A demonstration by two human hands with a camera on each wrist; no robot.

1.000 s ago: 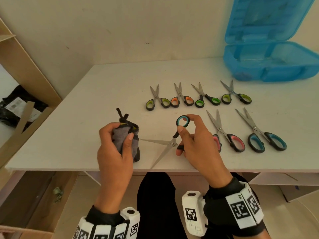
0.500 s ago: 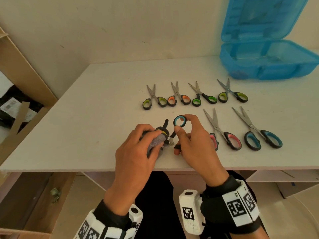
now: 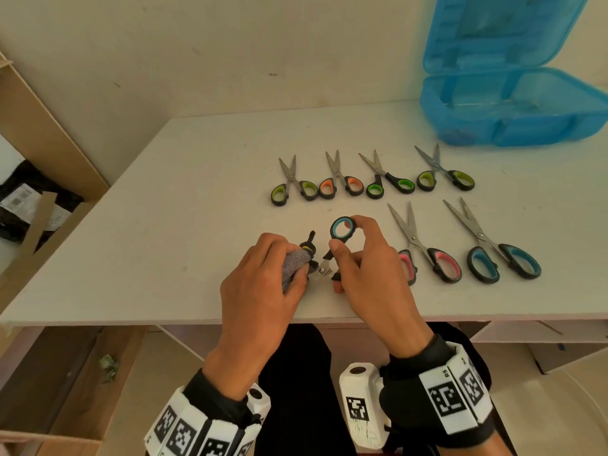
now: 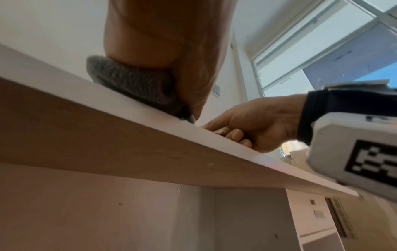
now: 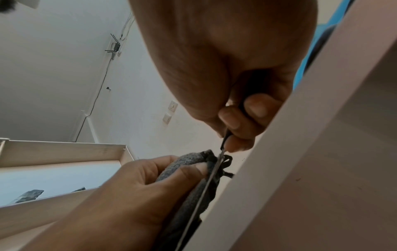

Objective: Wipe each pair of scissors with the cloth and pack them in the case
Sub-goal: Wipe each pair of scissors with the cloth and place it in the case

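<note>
Left hand point(image 3: 263, 278) fingers curled, gripping; right hand point(image 3: 368, 268) pinching, fingers bent.

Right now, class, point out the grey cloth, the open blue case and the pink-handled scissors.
grey cloth point(image 3: 293, 262): head view, bunched fabric.
blue case point(image 3: 513, 126): head view, front wall.
pink-handled scissors point(image 3: 444, 262): head view, pink handle loop.

Teal-handled scissors point(image 3: 340, 236) blades wrapped in grey cloth point(image 3: 294, 263).

Bare tabletop point(image 3: 171, 205) stretches left of the left hand point(image 3: 260, 284), open for passage. To the right of the right hand point(image 3: 371, 271), two large scissors point(image 3: 424, 245) lie side by side; behind both hands, a row of four small scissors point(image 3: 371, 176) bars the way toward the open blue case point(image 3: 513, 110) at the far right corner.
</note>
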